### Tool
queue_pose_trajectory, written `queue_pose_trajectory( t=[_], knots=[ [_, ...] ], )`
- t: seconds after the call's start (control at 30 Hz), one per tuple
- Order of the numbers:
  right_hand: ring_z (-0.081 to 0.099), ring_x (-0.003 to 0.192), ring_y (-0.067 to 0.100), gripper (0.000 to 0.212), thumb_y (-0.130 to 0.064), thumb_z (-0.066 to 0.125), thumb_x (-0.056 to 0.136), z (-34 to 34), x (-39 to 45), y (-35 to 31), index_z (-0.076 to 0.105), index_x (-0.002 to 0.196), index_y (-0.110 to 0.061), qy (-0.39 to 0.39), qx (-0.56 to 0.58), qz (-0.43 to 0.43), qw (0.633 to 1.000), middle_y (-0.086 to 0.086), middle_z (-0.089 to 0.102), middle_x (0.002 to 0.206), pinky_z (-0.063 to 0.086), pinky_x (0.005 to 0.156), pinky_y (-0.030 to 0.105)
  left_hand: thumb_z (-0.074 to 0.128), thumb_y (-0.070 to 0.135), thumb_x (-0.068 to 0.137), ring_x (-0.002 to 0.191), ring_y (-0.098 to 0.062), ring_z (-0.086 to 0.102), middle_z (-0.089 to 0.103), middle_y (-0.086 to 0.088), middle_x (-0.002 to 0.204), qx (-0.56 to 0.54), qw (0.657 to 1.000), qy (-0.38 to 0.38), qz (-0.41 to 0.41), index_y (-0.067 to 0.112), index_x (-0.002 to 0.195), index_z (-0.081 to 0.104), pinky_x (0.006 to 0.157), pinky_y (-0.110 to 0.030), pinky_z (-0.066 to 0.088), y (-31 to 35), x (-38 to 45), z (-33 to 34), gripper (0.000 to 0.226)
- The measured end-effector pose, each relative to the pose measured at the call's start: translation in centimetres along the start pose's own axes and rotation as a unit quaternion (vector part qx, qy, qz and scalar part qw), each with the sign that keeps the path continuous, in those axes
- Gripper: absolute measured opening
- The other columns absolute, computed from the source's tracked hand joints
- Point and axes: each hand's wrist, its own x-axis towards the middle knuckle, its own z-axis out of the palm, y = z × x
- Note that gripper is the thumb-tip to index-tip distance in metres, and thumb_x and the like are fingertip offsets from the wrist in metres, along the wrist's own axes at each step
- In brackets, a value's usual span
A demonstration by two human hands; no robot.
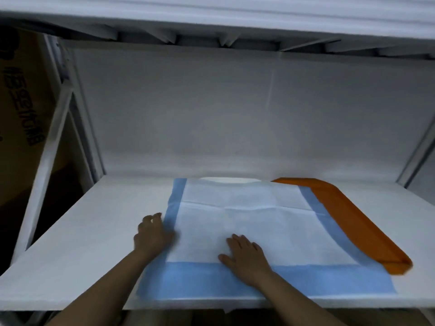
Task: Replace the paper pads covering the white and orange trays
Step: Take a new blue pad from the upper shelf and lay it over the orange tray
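Note:
A white paper pad [259, 222] with a blue border lies spread flat on a white shelf, crease lines crossing its middle. It covers most of an orange tray [353, 217], whose right rim sticks out along the pad's right side. A curved white tray edge [227, 180] peeks out at the pad's far edge. My left hand [153, 234] rests with curled fingers on the pad's left blue border. My right hand [247, 257] lies flat, fingers spread, on the pad near its front border.
The white shelf [94, 243] sits inside a rack with a white back wall [235, 114] and another shelf close overhead. White frame posts stand at left [58, 128] and right. A cardboard box [21, 102] with dark print is beyond the left post.

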Motion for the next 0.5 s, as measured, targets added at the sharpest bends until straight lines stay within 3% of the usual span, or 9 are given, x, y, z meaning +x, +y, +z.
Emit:
queue_pose_trajectory(
  t=[0.1,0.2,0.23,0.37,0.5],
  knots=[
    [0.004,0.147,0.017,0.113,-0.085,-0.006,0.059,-0.6,-2.7,2.3,0.017,0.151,-0.025,0.011,-0.007,0.025,1.000,-0.002,0.007,0.160,0.003,0.118,0.038,0.051,0.046,0.091,0.144,-0.026,0.016,0.015,-0.008,0.157,0.087,0.985,-0.036,0.144,0.018,0.149,0.022,0.112,-0.038,0.024,3.9,-3.4,1.9,0.071],
    [0.010,0.146,0.017,0.130,-0.090,-0.020,0.045,-1.6,-4.3,5.0,0.022,0.150,-0.024,0.051,-0.023,0.045,0.997,-0.001,0.013,0.159,0.007,0.117,0.039,0.042,0.050,0.095,0.148,-0.023,0.002,0.002,-0.005,0.160,0.164,0.954,-0.102,0.231,0.018,0.152,0.012,0.119,-0.036,0.010,7.6,-5.9,4.8,0.071],
    [0.012,0.146,0.018,0.128,-0.090,-0.019,0.048,-2.0,-5.0,6.2,0.023,0.149,-0.024,0.064,-0.027,0.055,0.996,-0.001,0.015,0.159,0.008,0.117,0.040,0.039,0.050,0.096,0.148,-0.022,0.000,0.000,-0.004,0.161,0.175,0.944,-0.126,0.252,0.019,0.152,0.009,0.119,-0.037,0.007,9.0,-6.7,5.8,0.071],
    [0.019,0.143,0.019,0.069,-0.063,0.019,0.092,-3.6,-8.2,12.6,0.028,0.146,-0.023,0.101,-0.028,0.108,0.989,-0.002,0.026,0.155,0.014,0.115,0.040,0.034,0.053,0.097,0.147,-0.022,-0.006,-0.006,-0.003,0.161,0.203,0.913,-0.192,0.297,0.022,0.153,0.002,0.120,-0.040,0.002,14.2,-10.3,10.1,0.071],
    [0.036,0.133,0.021,0.052,-0.052,0.032,0.097,-5.5,-10.1,17.4,0.036,0.140,-0.023,0.128,-0.042,0.159,0.978,0.002,0.043,0.144,0.025,0.107,0.038,0.038,0.061,0.092,0.147,-0.023,-0.007,-0.009,-0.003,0.160,0.192,0.902,-0.228,0.313,0.025,0.153,0.000,0.119,-0.042,0.001,18.3,-12.3,12.8,0.080]
  ],
)
